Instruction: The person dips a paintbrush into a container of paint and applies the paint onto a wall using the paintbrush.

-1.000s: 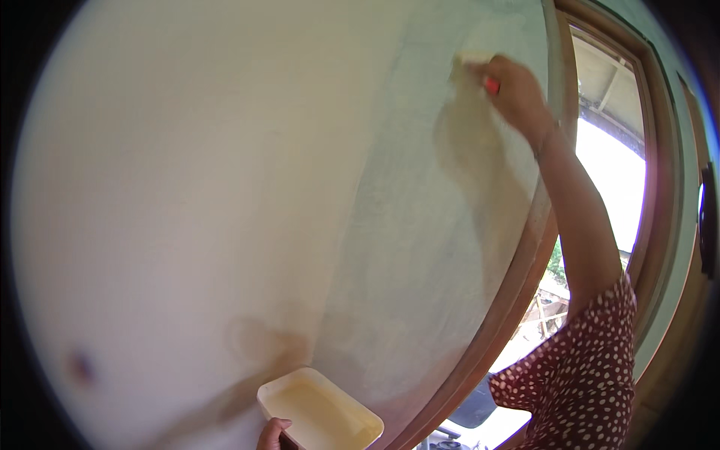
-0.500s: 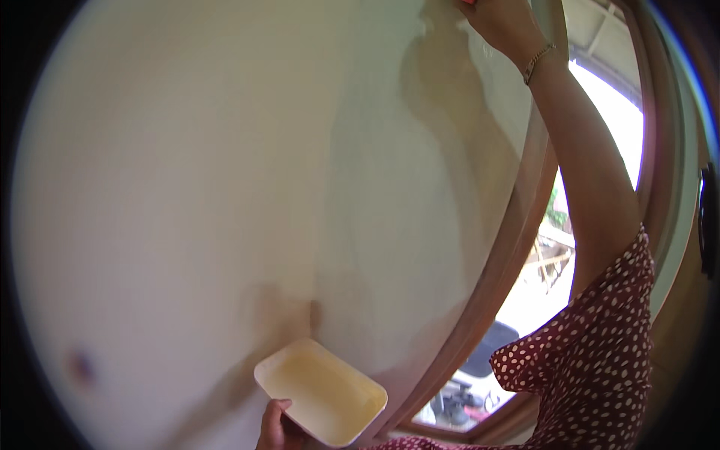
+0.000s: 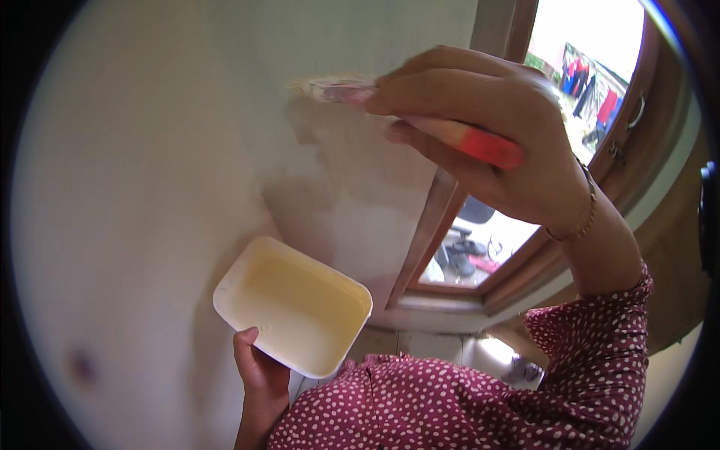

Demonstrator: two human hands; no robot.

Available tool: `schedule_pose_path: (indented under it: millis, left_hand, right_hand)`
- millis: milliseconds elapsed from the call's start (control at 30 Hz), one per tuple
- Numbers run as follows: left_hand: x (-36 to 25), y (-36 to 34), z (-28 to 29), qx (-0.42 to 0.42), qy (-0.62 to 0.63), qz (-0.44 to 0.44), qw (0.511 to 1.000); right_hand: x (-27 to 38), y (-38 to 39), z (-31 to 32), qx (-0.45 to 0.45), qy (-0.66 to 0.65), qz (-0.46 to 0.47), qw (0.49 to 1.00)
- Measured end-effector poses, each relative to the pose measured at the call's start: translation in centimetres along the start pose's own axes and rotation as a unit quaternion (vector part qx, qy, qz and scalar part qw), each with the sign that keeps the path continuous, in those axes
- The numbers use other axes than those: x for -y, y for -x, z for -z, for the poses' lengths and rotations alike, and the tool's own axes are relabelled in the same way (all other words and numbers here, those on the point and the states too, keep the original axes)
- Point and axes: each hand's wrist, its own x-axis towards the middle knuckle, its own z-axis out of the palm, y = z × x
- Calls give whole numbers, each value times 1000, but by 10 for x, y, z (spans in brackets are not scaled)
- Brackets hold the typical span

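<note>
My right hand [image 3: 487, 135] grips a paintbrush [image 3: 491, 148] with a red-tipped handle, raised at the upper middle of the view. Its blurred, paint-coated bristle end [image 3: 334, 91] is at or just in front of the pale wall [image 3: 135, 187]; I cannot tell if it touches. Lower down, my left hand [image 3: 259, 364] holds a white rectangular tub [image 3: 292, 311] of cream liquid paint by its near left side, thumb over the rim. The wall shows a greyer green area toward the right and a cream one toward the left.
Right of the wall is a wooden-framed glass door or window [image 3: 622, 142] with a metal handle [image 3: 637, 112]. Through it show hanging clothes [image 3: 581, 86] and some footwear [image 3: 461, 255] on the ground. Pale floor tiles [image 3: 427, 345] appear below, beyond my patterned sleeve and shirt.
My right hand has come down and nearer from high on the wall. The tub has shifted up and left in view, and the view has tilted, revealing more floor and shirt.
</note>
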Motion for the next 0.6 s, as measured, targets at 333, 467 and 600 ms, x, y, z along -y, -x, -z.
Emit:
schedule_pose_path:
  millis: [333, 467, 600]
  left_hand:
    - [-53, 173, 251, 32, 35, 16, 999]
    - [-51, 196, 265, 14, 42, 23, 999]
    - [-45, 206, 277, 21, 52, 32, 998]
  right_hand:
    - [337, 69, -20, 75, -79, -114, 987]
    - [362, 103, 0, 94, -121, -166, 974]
    - [379, 110, 11, 117, -149, -210, 959]
